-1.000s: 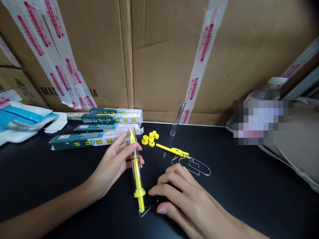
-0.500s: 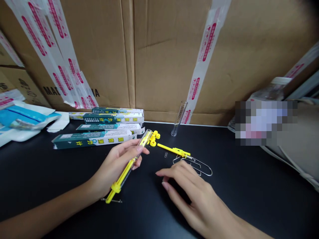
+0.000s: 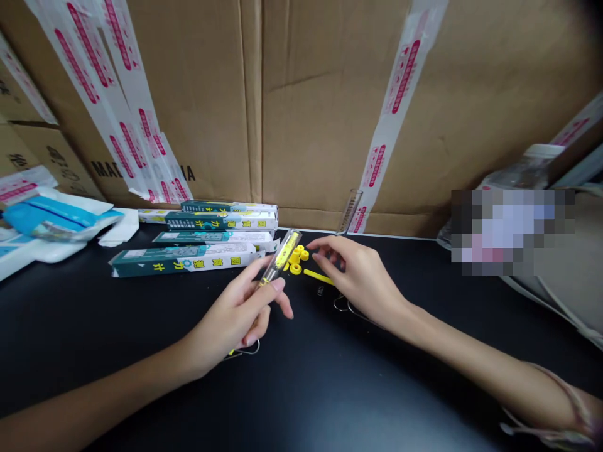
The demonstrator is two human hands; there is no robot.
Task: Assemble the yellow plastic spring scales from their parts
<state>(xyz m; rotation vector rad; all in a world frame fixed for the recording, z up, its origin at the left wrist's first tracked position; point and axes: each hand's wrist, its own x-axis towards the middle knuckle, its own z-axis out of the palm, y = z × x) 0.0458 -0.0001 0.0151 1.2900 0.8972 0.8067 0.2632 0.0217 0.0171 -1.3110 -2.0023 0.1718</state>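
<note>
My left hand (image 3: pixel 240 314) is closed round a clear tubular spring scale (image 3: pixel 283 250) with yellow parts inside. Its upper end slants up to the right; most of the lower end is hidden by the hand, where a wire hook (image 3: pixel 252 347) shows below. My right hand (image 3: pixel 360 270) hovers beside a cluster of small yellow caps (image 3: pixel 296 268), thumb and index finger apart, holding nothing visible. Under it lies a yellow rod (image 3: pixel 318 276), partly covered, with metal wire hooks (image 3: pixel 342 304) nearby. A small loose spring (image 3: pixel 320 290) is close to the rod.
Several green-and-white boxes (image 3: pixel 188 259) lie at the back left. A clear tube (image 3: pixel 349 212) stands behind my right hand. A large cardboard box (image 3: pixel 306 138) walls off the back. Blue-and-white packaging (image 3: pixel 61 216) is far left, a plastic bottle (image 3: pixel 518 169) far right.
My right hand has moved forward to the yellow caps, covering part of the rod and wire hooks. My left hand has tilted the spring scale, so its lower end is now mostly hidden.
</note>
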